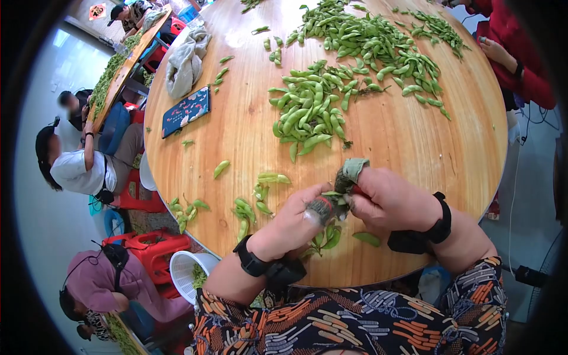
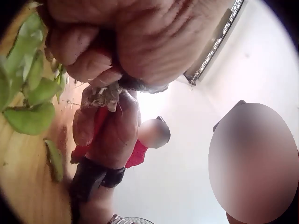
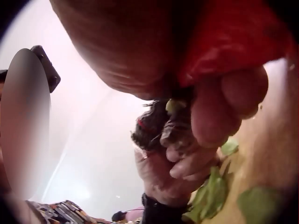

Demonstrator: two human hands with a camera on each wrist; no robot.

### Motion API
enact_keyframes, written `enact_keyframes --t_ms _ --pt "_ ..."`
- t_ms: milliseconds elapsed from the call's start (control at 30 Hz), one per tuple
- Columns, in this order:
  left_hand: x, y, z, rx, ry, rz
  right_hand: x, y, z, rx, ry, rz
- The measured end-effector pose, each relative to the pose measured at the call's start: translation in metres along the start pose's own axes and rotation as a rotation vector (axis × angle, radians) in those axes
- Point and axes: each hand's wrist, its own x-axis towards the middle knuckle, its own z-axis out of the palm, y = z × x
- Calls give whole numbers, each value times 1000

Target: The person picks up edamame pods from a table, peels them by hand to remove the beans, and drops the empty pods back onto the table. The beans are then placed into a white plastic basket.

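1. Between the curled fingers of the left hand (image 1: 289,222) and right hand (image 1: 397,198), one green pod (image 1: 332,193) is pinched by both, mostly hidden by the finger wrappings (image 1: 320,208).
2. Just below the fingers: one loose pod (image 1: 367,239), one leafy sprig (image 1: 326,238).
3. Beyond the fingers: heaped pods (image 1: 310,106), too many to count; farther left, one blue patterned case (image 1: 186,112), one grey cloth (image 1: 188,62).

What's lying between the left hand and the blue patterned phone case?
In the head view, a few green soybean pods lie there on the wood-grain tabletop.
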Motion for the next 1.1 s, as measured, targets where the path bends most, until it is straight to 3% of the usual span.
enact_keyframes --t_ms 133,200,333,433,567,633,667,733,867,933,967,1000,1067,1100 --pt "2 -1 3 -115 90 -58 -1 -6 7 -102 89 18" --pt "3 -5 -5 -273 -44 -37 -2 0 8 -105 146 18" --pt "-2 3 0 -228 -48 -38 -5 -4 8 -98 152 -17" --pt "-4 3 -1 -331 -111 -72 -7 -4 9 268 76 160" --pt "1 -12 3 -319 -45 -3 -9 -4 27 157 182 58" --pt "-1 -11 4 -316 6 43 -10 -14 32 -169 265 -9" --pt "-2 -9 4 -318 4 51 -8 -13 33 -177 264 -12" --pt "-5 -3 2 -334 82 -34 -6 -10 34 -290 331 -112" --pt "-2 -8 -15 -350 196 95 2 -21 16 -160 356 -2" --pt "0 -5 -34 -757 71 190 3 -22 8 -526 -227 118" --pt "1 -5 -33 -783 229 161 6 -27 6 -558 -222 109" --pt "3 -4 -33 -788 225 165 11 -26 4 -565 -224 111" --pt "4 -5 -35 -752 295 216 30 -17 2 -632 57 47" --pt "3 -4 -34 -755 293 222 39 -12 3 -726 174 -119"
